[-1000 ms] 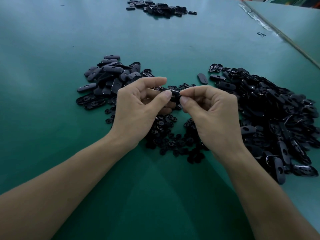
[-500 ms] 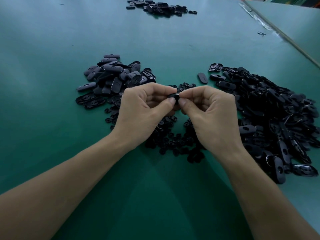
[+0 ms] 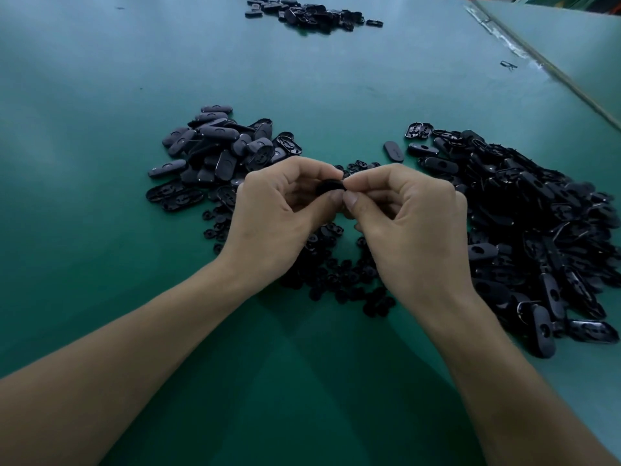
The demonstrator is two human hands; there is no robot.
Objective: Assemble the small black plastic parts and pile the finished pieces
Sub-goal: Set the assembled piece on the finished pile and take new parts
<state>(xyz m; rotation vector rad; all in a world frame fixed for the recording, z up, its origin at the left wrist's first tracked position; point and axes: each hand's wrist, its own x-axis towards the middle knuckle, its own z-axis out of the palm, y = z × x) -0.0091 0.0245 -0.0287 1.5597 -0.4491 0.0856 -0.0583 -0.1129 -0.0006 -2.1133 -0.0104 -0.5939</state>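
Pinching one black part from both ends, held up at mid-frame over the green desk.

Left hand: fingers curled, thumb tip and forefinger tip closed on the part's left end, back of hand turned toward the camera. Right hand: likewise curled, thumb and forefinger tips gripping the right end, remaining fingers tucked under the palm. Thumb tips of the two hands almost touching, both thumbnails facing the camera. Most of the part hidden by fingertips; only a rounded dark upper edge visible, shape otherwise not determinable. Both forearms bare, entering from the lower corners and converging toward the centre.

Noted directly below the hands: scatter of small pieces, black, lying on the desk, partly covered by both hands and wrists.

Noted beyond the left hand: left pile of oval parts, mostly smooth side up, a few hollow side up along its near edge.

Noted at right: right pile, larger and tangled, running from just beside the right hand down to the near right edge.

One loose oval lying flat between the two piles, close to the right pile's far corner.

Far pile at the top of frame, well apart from the rest.

Pale strip running diagonally across the upper right.
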